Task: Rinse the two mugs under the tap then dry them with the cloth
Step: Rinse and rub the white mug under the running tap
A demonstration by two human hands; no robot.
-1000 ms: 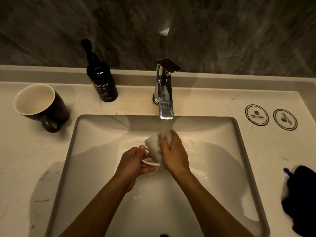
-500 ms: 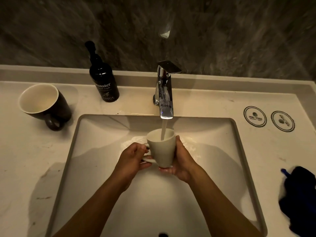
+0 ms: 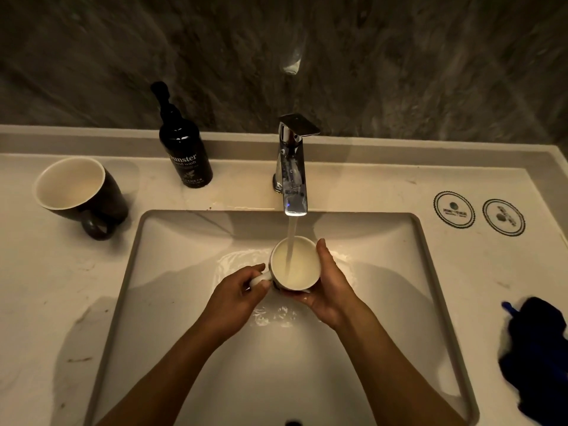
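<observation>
A white mug is held upright over the sink, directly below the spout of the chrome tap. A stream of water falls from the spout straight into the mug's open mouth, and the inside looks filled with pale liquid. The left hand grips the mug's handle, its fingers curled round the white loop on the mug's left side. The right hand cups the mug's right side and underside, thumb laid along the rim's far edge and the other fingers wrapped beneath, clamped on the body. Water ripples and glints on the basin floor under and behind the hands.

The second mug, a dark mug with a pale interior, stands on the surface near its far left corner, well apart from the sink, tilted-looking in the wide lens, with its handle turned toward the near edge. A dark pump bottle with white lettering stands at the far edge of the surface, between the dark mug and the tap. A dark blue cloth lies bunched at the right edge of the surface, to the right of the sink. Two round printed stickers sit side by side on the surface toward its far right corner. Behind the surface rises a dark stone wall.
</observation>
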